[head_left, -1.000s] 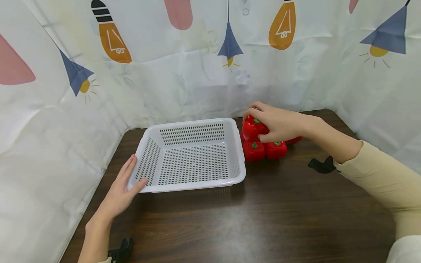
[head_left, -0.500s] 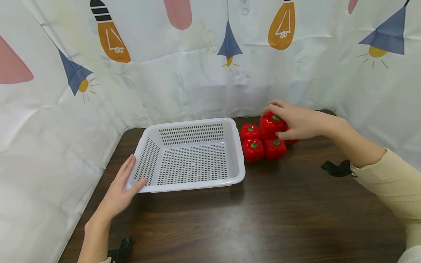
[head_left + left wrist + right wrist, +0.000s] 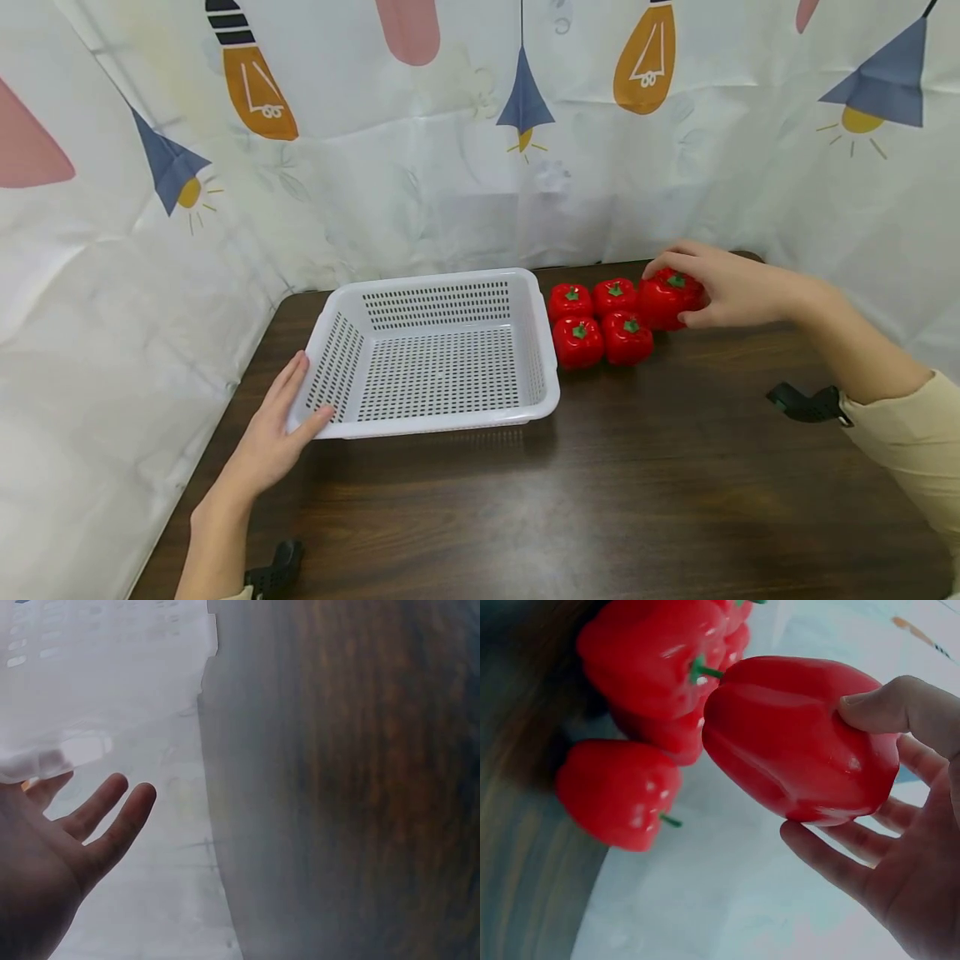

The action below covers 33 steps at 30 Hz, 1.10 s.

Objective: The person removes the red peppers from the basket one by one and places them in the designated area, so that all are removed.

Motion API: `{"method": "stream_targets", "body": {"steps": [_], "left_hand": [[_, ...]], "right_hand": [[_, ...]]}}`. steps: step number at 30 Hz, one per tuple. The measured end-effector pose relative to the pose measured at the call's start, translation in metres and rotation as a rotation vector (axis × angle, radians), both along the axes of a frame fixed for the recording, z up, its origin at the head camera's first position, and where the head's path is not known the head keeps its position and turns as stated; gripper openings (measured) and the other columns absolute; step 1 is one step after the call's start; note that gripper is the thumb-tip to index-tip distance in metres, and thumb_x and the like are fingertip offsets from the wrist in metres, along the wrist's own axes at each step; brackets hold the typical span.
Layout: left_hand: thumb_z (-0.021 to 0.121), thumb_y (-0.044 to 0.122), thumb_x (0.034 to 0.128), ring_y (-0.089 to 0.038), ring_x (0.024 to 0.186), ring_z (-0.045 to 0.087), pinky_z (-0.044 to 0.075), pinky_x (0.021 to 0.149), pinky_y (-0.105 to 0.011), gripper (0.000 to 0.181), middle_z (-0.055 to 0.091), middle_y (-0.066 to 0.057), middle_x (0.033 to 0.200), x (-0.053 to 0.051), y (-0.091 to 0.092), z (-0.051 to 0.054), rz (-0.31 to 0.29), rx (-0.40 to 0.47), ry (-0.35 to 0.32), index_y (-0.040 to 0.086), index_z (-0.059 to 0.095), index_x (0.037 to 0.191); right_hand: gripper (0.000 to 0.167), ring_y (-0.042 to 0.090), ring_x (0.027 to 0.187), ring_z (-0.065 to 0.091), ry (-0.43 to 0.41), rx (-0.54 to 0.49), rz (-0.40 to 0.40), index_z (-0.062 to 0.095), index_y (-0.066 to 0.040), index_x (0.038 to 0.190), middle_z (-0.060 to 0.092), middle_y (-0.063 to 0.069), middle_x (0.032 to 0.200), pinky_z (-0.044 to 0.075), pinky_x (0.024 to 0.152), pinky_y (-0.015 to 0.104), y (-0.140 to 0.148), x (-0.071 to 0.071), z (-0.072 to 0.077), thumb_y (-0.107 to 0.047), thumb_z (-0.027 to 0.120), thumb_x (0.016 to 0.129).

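Observation:
My right hand [image 3: 723, 283] grips a red bell pepper [image 3: 670, 298] with a green stem, at the right end of a group of similar peppers. In the right wrist view the thumb presses one side of that bell pepper [image 3: 799, 739] and the fingers lie along the other. Another bell pepper [image 3: 619, 795] sits below it there. To the left stands a white perforated plastic basket [image 3: 442, 427]. My left hand [image 3: 266, 446] rests on its near left corner, fingers straight along the outside and thumb over the front rim. In the left wrist view the left hand's fingers [image 3: 112, 832] are extended.
Between basket and held pepper, several red bell peppers [image 3: 577, 342] stand in two rows on the dark wooden table [image 3: 600, 500], close to the basket's right side. A white curtain [image 3: 450, 208] printed with lamps and bulbs hangs behind the table and at its sides.
My right hand has carried the bell pepper to the right, over the other peppers, and slightly lower at the end. The left hand and basket have stayed in place.

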<state>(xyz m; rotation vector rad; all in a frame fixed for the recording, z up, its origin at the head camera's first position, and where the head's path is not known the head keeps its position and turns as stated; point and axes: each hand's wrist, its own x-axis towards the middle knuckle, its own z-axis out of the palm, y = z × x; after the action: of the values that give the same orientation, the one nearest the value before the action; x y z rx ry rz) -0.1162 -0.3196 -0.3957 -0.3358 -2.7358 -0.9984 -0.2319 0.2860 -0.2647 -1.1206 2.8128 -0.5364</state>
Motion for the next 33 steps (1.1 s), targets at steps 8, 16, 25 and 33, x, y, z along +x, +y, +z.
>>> {"method": "stream_targets", "body": {"steps": [8,16,25,33], "left_hand": [[0.069,0.029,0.0990,-0.046,0.147,0.026,0.021,0.118,-0.033,0.084,0.012,-0.006,0.171,0.003,-0.001,0.000,0.002,-0.009,-0.022,0.008,0.020,0.164],[0.069,0.030,0.0984,-0.047,0.148,0.024,0.023,0.113,-0.066,0.086,0.011,-0.005,0.172,0.001,-0.001,0.001,0.002,-0.009,-0.038,0.008,0.019,0.164],[0.069,0.031,0.0982,-0.047,0.147,0.025,0.024,0.112,-0.068,0.086,0.011,-0.006,0.171,0.001,-0.002,0.002,0.000,-0.014,-0.043,0.009,0.019,0.165],[0.069,0.029,0.0984,-0.046,0.148,0.025,0.023,0.114,-0.064,0.086,0.011,-0.004,0.172,0.000,-0.002,0.002,-0.008,-0.007,-0.034,0.009,0.019,0.165]], "right_hand": [[0.059,0.019,0.103,0.053,-0.069,-0.007,-0.027,0.060,-0.016,0.131,0.051,0.002,0.135,0.053,0.071,0.029,0.018,0.007,-0.022,0.000,0.084,0.079],[0.059,0.020,0.095,0.055,-0.128,0.003,-0.043,0.059,-0.019,0.131,0.050,0.002,0.137,0.052,0.070,0.029,0.031,0.008,-0.045,0.000,0.082,0.080],[0.057,0.023,0.110,0.056,-0.173,-0.017,-0.042,0.062,-0.018,0.128,0.053,0.004,0.135,0.055,0.080,0.035,0.043,0.013,-0.073,-0.001,0.085,0.079],[0.058,0.018,0.091,0.056,-0.184,-0.067,-0.048,0.063,-0.016,0.131,0.051,0.009,0.137,0.052,0.067,0.028,0.049,0.011,-0.084,-0.001,0.086,0.080]]}}
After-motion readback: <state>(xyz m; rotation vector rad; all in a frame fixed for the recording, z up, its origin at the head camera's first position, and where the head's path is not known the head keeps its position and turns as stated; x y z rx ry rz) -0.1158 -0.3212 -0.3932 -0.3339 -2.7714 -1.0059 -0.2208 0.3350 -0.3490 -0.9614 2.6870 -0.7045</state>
